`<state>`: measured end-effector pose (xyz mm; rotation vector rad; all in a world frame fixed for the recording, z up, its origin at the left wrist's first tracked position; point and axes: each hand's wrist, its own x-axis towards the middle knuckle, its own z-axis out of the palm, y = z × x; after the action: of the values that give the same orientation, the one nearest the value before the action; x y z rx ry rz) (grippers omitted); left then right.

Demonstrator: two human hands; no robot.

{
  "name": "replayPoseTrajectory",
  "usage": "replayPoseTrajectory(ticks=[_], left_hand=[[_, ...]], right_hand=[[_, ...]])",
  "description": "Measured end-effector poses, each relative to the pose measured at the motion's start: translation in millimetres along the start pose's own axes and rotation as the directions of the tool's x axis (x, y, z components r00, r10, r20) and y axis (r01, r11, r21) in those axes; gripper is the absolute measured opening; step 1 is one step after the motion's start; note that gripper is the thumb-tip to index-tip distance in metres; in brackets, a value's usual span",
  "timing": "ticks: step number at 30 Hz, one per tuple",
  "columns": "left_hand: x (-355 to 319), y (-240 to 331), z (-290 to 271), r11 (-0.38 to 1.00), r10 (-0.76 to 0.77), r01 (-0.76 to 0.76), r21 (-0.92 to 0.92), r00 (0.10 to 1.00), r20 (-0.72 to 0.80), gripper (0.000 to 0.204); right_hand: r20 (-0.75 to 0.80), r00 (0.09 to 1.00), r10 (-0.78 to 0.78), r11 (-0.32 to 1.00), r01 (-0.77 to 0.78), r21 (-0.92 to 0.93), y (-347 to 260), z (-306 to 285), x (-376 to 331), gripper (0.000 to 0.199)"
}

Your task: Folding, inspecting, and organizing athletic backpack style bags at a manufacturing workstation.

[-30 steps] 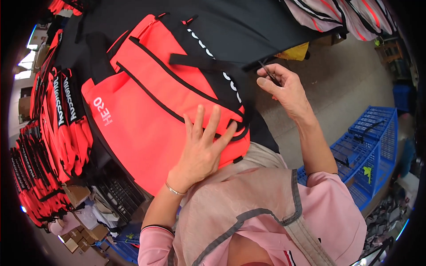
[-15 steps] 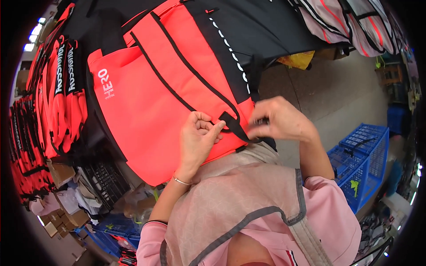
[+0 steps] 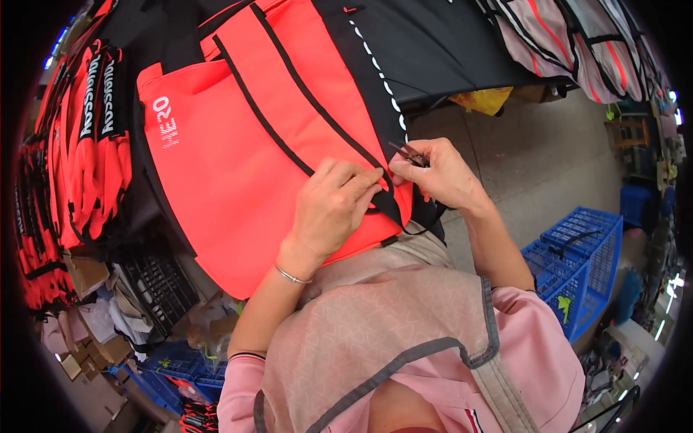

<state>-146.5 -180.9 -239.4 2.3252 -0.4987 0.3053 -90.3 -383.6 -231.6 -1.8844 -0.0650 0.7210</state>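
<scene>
A bright orange-red bag [image 3: 245, 144] with black straps lies spread on a black table top [image 3: 447, 43] in front of me. My left hand [image 3: 333, 206] pinches a black strap at the bag's near corner, fingers closed on the fabric. My right hand [image 3: 440, 173] is right beside it, closed around small dark thread snips [image 3: 408, 153] whose tips point at the strap end. Both hands almost touch at the bag's black edge.
Stacks of matching orange-red bags [image 3: 79, 144] pile up at the left. Blue plastic crates [image 3: 577, 267] stand on the concrete floor at the right. Cardboard, a black crate and loose scraps lie at the lower left. Striped fabric [image 3: 570, 43] hangs at the upper right.
My left hand went from lying flat on the bag to pinching the strap. My right hand came down from the bag's far edge to meet it. The bag shifted nearer.
</scene>
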Motion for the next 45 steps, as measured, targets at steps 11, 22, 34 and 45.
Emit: replayPoseTrajectory(ticks=[11,22,34,45], left_hand=[[2,-15,18,0.993,-0.098,0.096,0.061,0.995,0.029,0.011],[-6,-5,13,0.952,-0.211,0.214,-0.217,0.977,0.04,0.014],[-5,-14,25,0.942,-0.336,0.336,-0.018,0.939,-0.077,0.009],[-44,-13,23,0.615,-0.563,0.502,-0.607,0.819,0.108,0.01]], right_hand=[[0.047,0.998,0.03,0.984,-0.038,0.176,14,1,5,0.02],[0.071,0.997,0.04,0.979,-0.053,0.197,18,-2,8,0.022],[0.057,0.998,-0.002,0.975,-0.011,0.222,25,1,7,0.021],[-0.006,0.848,-0.53,0.692,0.428,-0.581,-9,4,-1,0.027]])
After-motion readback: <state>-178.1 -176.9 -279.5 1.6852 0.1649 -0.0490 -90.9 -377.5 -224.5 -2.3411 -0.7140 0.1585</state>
